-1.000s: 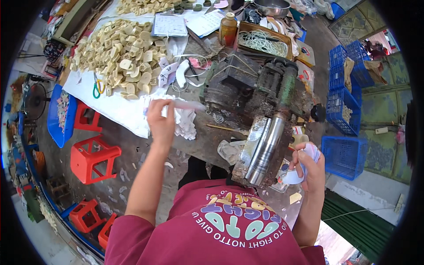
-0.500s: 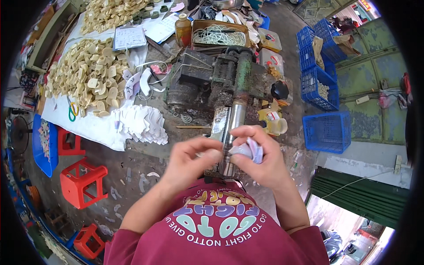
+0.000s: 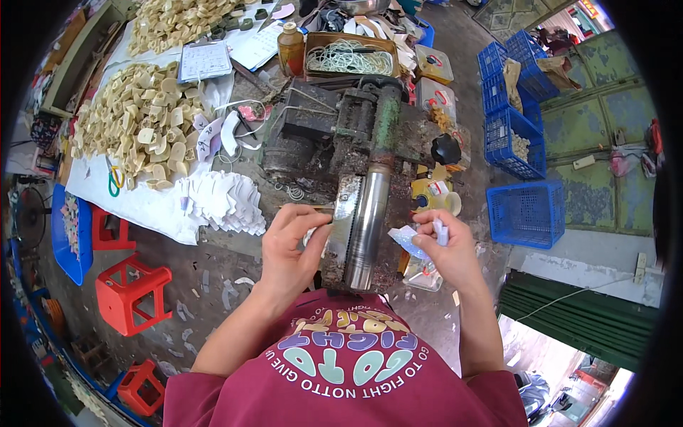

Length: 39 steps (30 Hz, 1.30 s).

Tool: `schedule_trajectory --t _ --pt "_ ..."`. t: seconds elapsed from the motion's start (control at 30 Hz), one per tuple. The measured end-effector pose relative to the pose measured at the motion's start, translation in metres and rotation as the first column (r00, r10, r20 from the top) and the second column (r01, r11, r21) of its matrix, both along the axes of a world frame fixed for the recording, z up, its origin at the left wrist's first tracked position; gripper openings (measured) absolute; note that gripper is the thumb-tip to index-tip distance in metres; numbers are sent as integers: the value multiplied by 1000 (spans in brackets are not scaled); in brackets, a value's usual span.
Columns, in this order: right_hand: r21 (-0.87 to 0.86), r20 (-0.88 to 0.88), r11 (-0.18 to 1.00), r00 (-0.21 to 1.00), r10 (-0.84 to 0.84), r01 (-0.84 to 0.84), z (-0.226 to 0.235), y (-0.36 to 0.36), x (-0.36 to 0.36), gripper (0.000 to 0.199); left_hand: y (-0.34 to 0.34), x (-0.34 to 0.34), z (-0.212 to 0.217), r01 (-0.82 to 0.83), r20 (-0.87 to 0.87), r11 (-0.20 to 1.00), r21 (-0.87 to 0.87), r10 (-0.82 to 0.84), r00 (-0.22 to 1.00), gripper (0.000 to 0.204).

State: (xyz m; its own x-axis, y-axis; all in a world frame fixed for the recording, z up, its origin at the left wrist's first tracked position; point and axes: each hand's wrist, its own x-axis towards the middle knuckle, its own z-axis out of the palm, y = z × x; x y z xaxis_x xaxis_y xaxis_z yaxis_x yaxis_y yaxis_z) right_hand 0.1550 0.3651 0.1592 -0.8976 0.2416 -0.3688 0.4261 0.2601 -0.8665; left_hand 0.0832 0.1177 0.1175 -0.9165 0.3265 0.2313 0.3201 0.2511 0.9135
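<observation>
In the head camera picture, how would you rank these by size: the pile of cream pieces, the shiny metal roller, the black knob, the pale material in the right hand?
1. Pile of cream pieces
2. Shiny metal roller
Unranked: black knob and pale material look alike; the right hand partly covers the latter.

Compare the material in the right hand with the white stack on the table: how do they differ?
The material is a small handful; the white stack is larger. The material looks partly bluish; the stack, mostly white. The material, in the right hand, is right of the metal roller; the stack lies left of it. Both look pale.
</observation>
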Motion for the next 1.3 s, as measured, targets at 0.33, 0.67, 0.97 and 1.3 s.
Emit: schedule_trajectory --t 0.33,0.67,0.97,1.3 --pt "155 -125 987 992 -34 53 -6 -22 -18 30 0 0 -54 -72 -27 997 -35 71 997 16" --pt "-712 -135 702 983 -121 -11 4 -16 -17 66 -184 -93 -115 -537 -553 641 -548 205 808 7" --pt "-843 -126 534 989 -82 -63 13 -28 -28 86 -126 -32 -91 -569 -408 702 -429 411 815 13" --pt "-190 -112 914 933 341 -357 35 -75 -26 95 14 4 61 -16 685 857 515 -401 609 15"
